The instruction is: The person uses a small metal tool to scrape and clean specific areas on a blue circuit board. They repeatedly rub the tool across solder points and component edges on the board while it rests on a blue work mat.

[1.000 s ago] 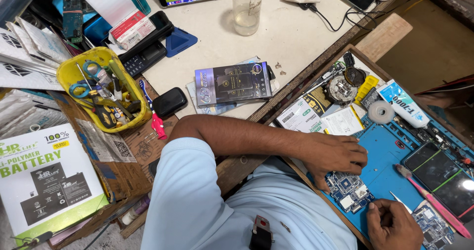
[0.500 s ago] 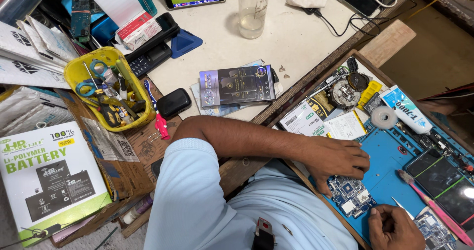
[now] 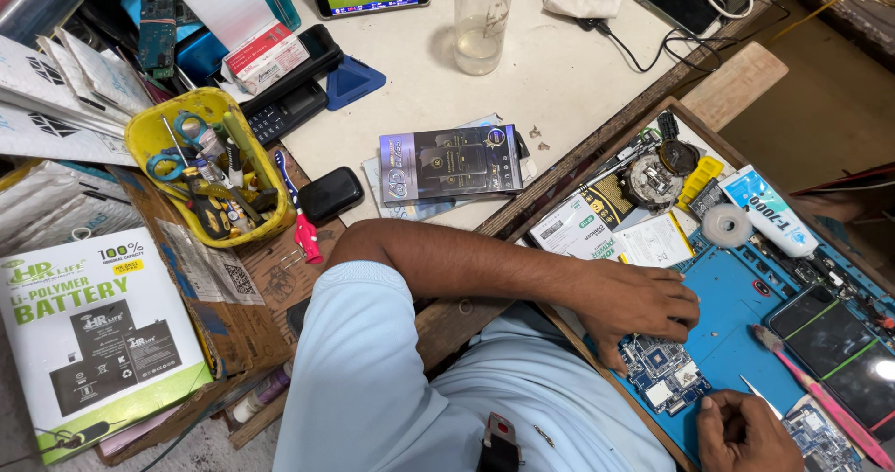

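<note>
Clutter at far left: battery box (image 3: 93, 341), with yellow tray (image 3: 149, 136) of tools above it. Centre of frame: dark flat package (image 3: 447, 164) on white table (image 3: 559, 71), bottle (image 3: 482, 15) above. Right of centre: left hand (image 3: 643, 304) palm down, fingers loosely spread and gripping nothing, fingertips at upper edge of circuit board (image 3: 664, 374). Board flat on blue mat (image 3: 736, 313), lower right. Bottom right: right hand (image 3: 746, 435), fingers pinched around thin metal tool (image 3: 760, 395), tip just beside board. Farther right: pink tool (image 3: 811, 388) and phone (image 3: 839, 341).
</note>
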